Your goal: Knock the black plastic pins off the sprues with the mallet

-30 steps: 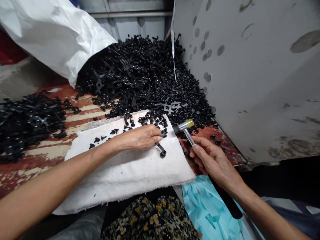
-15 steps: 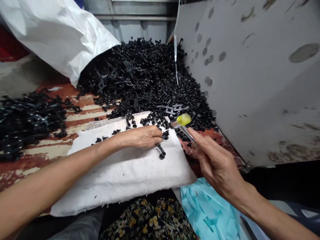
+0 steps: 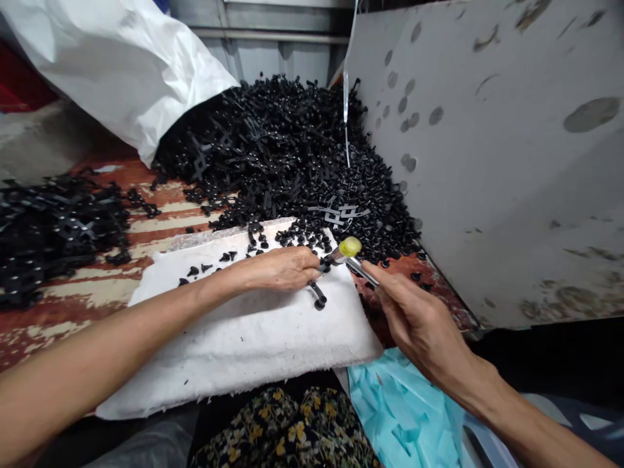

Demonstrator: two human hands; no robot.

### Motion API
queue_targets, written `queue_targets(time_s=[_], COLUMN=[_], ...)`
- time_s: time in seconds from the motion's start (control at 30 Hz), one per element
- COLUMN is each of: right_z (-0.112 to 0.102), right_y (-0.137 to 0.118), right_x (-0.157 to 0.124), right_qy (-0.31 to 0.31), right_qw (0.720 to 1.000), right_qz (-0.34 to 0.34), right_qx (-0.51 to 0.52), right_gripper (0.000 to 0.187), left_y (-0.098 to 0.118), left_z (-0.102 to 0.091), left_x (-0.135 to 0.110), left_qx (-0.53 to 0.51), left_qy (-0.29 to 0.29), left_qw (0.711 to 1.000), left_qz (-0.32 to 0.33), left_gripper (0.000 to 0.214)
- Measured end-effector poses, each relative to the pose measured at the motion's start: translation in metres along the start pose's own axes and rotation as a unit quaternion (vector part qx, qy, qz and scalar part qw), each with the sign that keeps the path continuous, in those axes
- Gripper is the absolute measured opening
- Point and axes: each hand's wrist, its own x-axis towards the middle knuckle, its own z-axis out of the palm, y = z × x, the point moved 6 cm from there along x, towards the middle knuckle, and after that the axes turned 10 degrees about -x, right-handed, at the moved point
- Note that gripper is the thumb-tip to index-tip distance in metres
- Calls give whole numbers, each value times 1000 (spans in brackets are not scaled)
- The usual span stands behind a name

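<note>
Over a white cloth pad (image 3: 244,354), my left hand (image 3: 287,268) is closed on a black plastic part (image 3: 318,296) with round knobs. One end of that part sticks out below the fingers; the rest is hidden by them. My right hand (image 3: 414,302) grips the metal handle of a small hammer (image 3: 350,247) with a yellow end. The hammer's head is at the part, just right of my left fingertips; I cannot tell whether it touches. Several small black plugs (image 3: 194,270) lie loose on the pad around my left hand.
A large heap of black parts (image 3: 273,143) rises behind the pad, spilling from a white sack (image 3: 141,71). Another black pile (image 3: 53,240) lies left. A grey stained panel (image 3: 511,195) stands right. Turquoise plastic (image 3: 404,403) is below right. A white strip (image 3: 346,97) hangs over the heap.
The hammer has come down and left, from above the pad's right edge to the part by my left fingers. My left hand stays closed in nearly the same place.
</note>
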Motion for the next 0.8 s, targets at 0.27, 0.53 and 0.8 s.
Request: queue_targets(time_s=[0.27,0.53,0.8], right_z=[4,33,39], right_y=[22,44,46], right_x=[6,-3,-12], right_qy=[-76,-21,-28], right_qw=[918,703,724], right_qz=[265,480,465], right_qx=[284,525,508], right_gripper=[29,54,54], left_y=[13,-48,-71], left_z=[-9,-155,-122], left_x=[-25,-203,-143], left_qx=[-10,96,263], left_qy=[88,514,421], left_qw=[996,816,860], left_qz=[11,-247,-116], left_gripper=[17,19,31])
